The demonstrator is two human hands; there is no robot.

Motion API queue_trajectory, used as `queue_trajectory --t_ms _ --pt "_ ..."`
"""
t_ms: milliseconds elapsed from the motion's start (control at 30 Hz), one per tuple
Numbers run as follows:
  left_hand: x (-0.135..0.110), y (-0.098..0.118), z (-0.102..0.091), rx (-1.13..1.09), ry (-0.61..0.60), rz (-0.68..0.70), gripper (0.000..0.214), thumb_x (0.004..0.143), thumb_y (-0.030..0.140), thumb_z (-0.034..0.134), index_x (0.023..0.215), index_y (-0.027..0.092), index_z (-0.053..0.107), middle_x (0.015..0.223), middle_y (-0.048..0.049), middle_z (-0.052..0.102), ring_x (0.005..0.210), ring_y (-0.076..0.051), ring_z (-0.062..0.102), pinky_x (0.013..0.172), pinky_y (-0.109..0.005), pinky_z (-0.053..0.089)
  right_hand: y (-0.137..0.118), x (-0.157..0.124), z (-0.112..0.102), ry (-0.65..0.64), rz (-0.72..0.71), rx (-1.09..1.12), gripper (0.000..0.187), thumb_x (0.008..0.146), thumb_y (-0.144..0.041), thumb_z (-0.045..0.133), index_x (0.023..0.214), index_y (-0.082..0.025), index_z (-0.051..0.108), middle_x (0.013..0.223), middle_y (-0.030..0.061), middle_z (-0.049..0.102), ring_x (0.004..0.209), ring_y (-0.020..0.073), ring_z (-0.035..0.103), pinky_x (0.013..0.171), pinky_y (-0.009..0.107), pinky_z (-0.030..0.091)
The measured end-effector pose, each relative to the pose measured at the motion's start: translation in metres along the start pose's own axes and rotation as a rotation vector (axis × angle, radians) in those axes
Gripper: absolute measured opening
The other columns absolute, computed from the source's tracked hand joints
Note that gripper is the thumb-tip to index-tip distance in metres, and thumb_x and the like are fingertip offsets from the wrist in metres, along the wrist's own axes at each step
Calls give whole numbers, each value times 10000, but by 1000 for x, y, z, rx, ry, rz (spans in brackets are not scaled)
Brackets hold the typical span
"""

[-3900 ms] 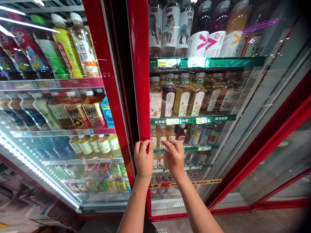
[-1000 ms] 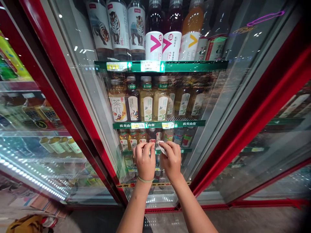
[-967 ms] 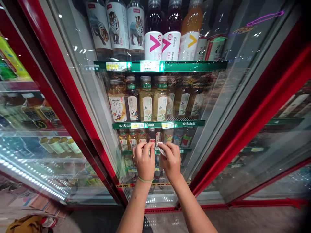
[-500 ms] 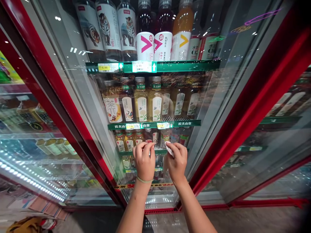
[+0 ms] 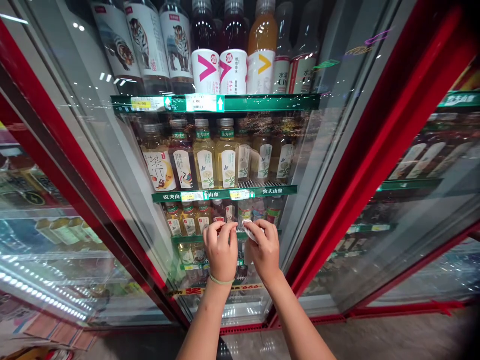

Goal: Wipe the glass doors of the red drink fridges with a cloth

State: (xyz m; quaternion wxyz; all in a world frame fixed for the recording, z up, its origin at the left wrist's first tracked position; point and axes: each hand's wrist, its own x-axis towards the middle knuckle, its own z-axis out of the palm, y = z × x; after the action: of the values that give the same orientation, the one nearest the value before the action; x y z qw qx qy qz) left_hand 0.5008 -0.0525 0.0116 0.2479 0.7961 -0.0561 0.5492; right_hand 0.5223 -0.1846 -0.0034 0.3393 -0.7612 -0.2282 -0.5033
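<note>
A small white slip [image 5: 248,234], pale and crumpled, is pinched in the narrow grip of the right hand [image 5: 267,251], just in front of a green shelf rail [image 5: 183,238] below the tea bottles [image 5: 205,165]. The left hand [image 5: 221,248] curls beside it, fingertips at the rail. I cannot tell whether its grip holds anything. Since half a second ago, the right hand has drawn nearer the left.

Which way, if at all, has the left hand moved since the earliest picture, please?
Yes. The left hand has left the red door frame it gripped and now sits to its right, at the green shelf rail.
</note>
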Motion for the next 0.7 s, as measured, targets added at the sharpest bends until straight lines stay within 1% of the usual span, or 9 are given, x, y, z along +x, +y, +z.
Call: queue_trajectory --t_ms 67,200,233,333,367,500,567,633,700 --pt "0 3 2 2 10 -7 143 938 128 647 1010 212 739 984 -59 590 978 -200 571 910 -335 473 4 -1 -3 -1 6 -14 416 908 -8 539 1199 -259 697 1024 59 636 940 197 576 805 337 523" --pt "1 11 7 -4 13 -11 140 944 142 646 1017 219 737 987 -58 595 981 -203 570 904 -343 470 10 -1 -6 119 88 -4 428 898 1 532 1216 -243 684 1064 74 611 1004 207 585 851 360 533" --pt "1 14 9 -7 9 -10 141 947 144 643 1022 219 735 990 -58 599 980 -203 571 898 -342 469 11 0 -6 112 78 7 427 898 -1 533 1219 -241 683 1065 75 610 1003 206 585 849 358 534" --pt "1 21 13 -11 7 -14 135 951 153 640 1029 217 730 999 -61 605 984 -205 571 882 -338 470 14 0 -10 22 20 17 415 900 -13 543 1198 -256 698 1033 61 624 960 201 578 810 341 529" --pt "1 23 14 -10 9 -16 133 951 155 640 1027 216 730 1000 -62 604 987 -206 571 880 -338 470 16 0 -11 13 23 13 419 899 -12 539 1194 -261 701 1030 58 626 958 201 576 806 341 528" --pt "-1 28 19 -8 14 -21 130 954 163 637 1022 218 733 1005 -63 597 991 -207 569 884 -341 473 21 0 -17 100 101 9 457 899 -5 507 1224 -266 693 1062 68 615 1007 207 583 844 359 535" --pt "-2 30 21 -4 15 -22 127 955 173 639 1019 222 736 1009 -63 594 986 -206 566 897 -348 475 24 2 -20 77 74 15 443 903 -17 517 1220 -267 699 1049 66 622 990 204 585 839 354 537" --pt "-3 33 24 1 19 -25 122 953 178 642 1012 222 740 1008 -65 591 975 -205 561 898 -351 476 28 2 -23 18 25 13 428 900 -20 528 1198 -268 712 1029 61 634 964 201 583 820 343 539" --pt "-3 37 27 6 24 -31 118 952 179 643 1001 219 743 1002 -66 586 963 -202 557 894 -351 476 34 2 -27 8 28 9 432 896 -16 526 1191 -271 714 1033 61 637 972 202 593 821 344 545"
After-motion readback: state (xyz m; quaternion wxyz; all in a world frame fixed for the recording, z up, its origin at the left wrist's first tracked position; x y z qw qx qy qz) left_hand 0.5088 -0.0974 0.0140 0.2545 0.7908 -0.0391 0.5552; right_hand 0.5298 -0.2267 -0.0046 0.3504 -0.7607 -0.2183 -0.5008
